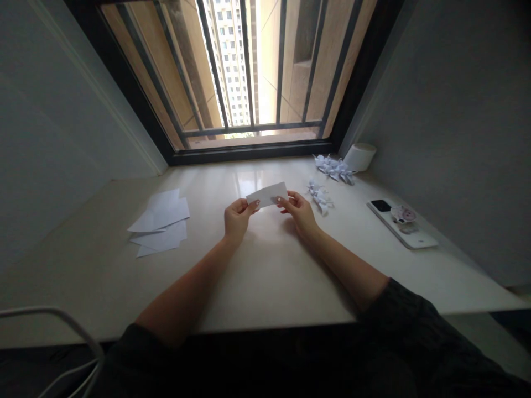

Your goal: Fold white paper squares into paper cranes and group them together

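Note:
A small white rectangular piece of paper (267,195) is stretched between my two hands, just above the pale sill. My left hand (238,219) pinches its left end, thumb on the near side. At the right end, my right hand (302,213) grips it between thumb and fingers. Several loose sheets of white paper (160,221) lie overlapping to the left. Right of my right hand sits a short row of folded white paper pieces (318,197), and a larger cluster of folded paper pieces (334,168) lies behind it.
A white cylindrical roll (360,157) stands in the back right corner. A phone (401,224) with a round grip lies at the right. The barred window (253,146) closes off the back. White cables (78,331) hang at the lower left, by the sill's front edge.

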### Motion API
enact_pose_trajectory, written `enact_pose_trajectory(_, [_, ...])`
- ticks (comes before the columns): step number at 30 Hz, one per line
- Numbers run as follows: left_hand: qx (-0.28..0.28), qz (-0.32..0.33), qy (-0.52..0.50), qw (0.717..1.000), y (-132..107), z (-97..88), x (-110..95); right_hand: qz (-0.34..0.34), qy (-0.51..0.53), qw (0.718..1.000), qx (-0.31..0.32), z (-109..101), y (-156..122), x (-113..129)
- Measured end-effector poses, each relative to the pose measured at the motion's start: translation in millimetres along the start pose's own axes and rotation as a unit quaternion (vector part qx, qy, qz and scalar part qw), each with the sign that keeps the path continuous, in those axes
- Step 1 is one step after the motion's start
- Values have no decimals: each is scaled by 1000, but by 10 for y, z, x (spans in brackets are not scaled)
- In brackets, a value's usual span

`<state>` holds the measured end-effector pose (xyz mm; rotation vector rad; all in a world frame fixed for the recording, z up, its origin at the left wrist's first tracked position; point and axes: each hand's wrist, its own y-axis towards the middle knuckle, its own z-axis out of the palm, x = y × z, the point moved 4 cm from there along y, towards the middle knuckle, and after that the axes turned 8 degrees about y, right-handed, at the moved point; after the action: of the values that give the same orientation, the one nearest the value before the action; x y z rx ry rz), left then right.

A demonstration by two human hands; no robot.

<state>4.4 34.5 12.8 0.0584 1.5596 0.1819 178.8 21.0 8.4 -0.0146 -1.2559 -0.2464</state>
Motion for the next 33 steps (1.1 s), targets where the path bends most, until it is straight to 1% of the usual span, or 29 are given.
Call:
enact_pose_trajectory(2, [6, 8, 2, 1000, -11, 13, -10, 14, -42, 998, 33, 53, -39, -23])
enact_pose_trajectory(4, [18, 11, 0, 1000, -26, 32, -20, 30, -77, 996, 34, 69, -68, -59])
enact_pose_trajectory(6, [29, 12, -1, 1000, -41, 47, -30, 27, -88, 995, 33, 69, -81, -82])
enact_pose_trajectory(10, [33, 5, 5, 999, -52, 55, -34, 47, -80, 996, 16, 46, -80, -113])
enact_pose_trajectory(13, [30, -2, 5, 1000, -50, 54, -27, 63, -51, 997, 3, 38, -74, -101])
enact_pose_trajectory(16, [22, -9, 8, 1000, -43, 49, -23, 72, -40, 997, 6, 32, -66, -80])
enact_pose_trajectory(20, [10, -13, 2, 1000, -23, 29, -29, 68, -45, 996, 41, 16, -39, -78])
enact_pose_trajectory(24, [3, -21, -2, 1000, 2, -3, -22, 60, -17, 995, 83, 6, 5, -94])
enact_pose_trajectory(28, [2, -27, 0, 1000, 18, -23, -1, 87, -6, 986, 139, 17, 17, -81])
enact_pose_trajectory(33, [3, -31, -8, 999, 13, -19, 25, 102, 16, 979, 176, 20, -18, 16])
